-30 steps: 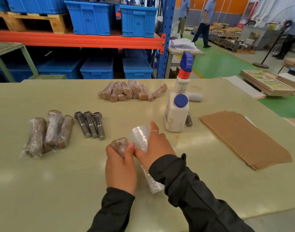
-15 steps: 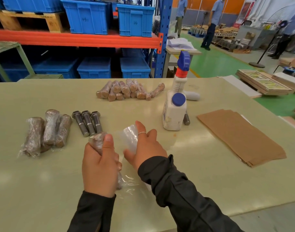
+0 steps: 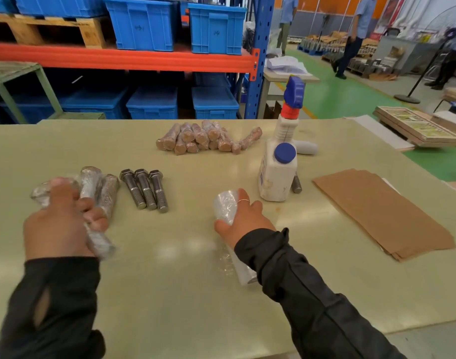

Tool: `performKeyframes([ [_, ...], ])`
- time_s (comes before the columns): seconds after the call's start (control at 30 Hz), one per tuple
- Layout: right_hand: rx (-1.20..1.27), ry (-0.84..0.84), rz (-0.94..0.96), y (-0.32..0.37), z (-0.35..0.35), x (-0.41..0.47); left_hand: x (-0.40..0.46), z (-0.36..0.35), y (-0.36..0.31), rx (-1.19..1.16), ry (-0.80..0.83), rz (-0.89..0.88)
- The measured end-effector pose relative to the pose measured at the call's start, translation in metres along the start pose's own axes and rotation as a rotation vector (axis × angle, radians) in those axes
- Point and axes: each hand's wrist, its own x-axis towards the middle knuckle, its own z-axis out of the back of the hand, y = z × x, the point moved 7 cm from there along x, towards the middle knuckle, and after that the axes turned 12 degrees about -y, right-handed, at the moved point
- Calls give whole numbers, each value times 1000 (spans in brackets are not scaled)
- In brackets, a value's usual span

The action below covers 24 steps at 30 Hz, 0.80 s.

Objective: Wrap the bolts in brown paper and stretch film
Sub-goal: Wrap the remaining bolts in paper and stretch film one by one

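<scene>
Warehouse table (image 3: 170,281): left hand (image 3: 58,224) grips a wrapped bolt (image 3: 97,239) by the left pile (image 3: 102,187). Right hand (image 3: 245,218) clutches film roll (image 3: 225,207). Next: drop bolt, grab bare bolt (image 3: 144,187) & paper (image 3: 377,211).

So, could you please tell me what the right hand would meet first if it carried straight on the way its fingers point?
Probably the white spray bottle, just beyond the right hand; depth is unclear.

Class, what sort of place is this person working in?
Probably a warehouse or factory packing area: blue storage crates on pallet racking, bare steel bolts on the table, and a painted green floor aisle.
</scene>
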Motion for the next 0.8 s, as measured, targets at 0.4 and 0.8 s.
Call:
performKeyframes([
  [0.4,-48,-45,224,7,8,5,-58,-43,75,32,405,458],
  [0.8,410,381,489,63,6,-55,-111,-64,115,308,766,593],
])
